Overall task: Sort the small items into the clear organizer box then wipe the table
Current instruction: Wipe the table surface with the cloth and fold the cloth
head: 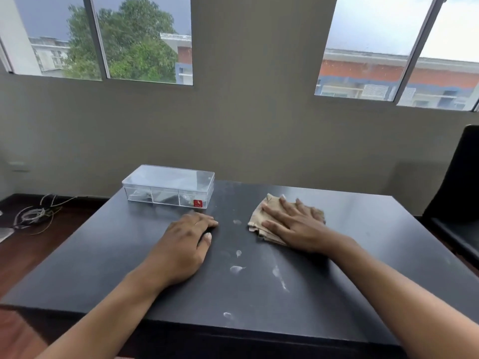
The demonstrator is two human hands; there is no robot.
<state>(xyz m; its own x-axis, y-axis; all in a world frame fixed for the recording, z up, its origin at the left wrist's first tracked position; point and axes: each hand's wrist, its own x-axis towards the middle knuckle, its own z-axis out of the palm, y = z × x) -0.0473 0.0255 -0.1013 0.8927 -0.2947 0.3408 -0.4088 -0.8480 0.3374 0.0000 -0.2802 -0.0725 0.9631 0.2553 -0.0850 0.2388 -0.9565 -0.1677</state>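
Note:
The clear organizer box (168,186) stands at the table's far left with its lid closed; small items show dimly inside its compartments. A beige cloth (261,216) lies crumpled on the black table (363,229) right of centre. My right hand (293,224) lies flat on the cloth with fingers spread, pressing it down. My left hand (186,239) rests palm down on the table in front of the box, fingers loosely curled, holding nothing. White smears (237,268) mark the tabletop between and in front of my hands.
A black chair (456,198) stands at the table's right side. A tangle of cables (36,213) lies on the wooden floor to the left. A wall with windows runs close behind the table's far edge.

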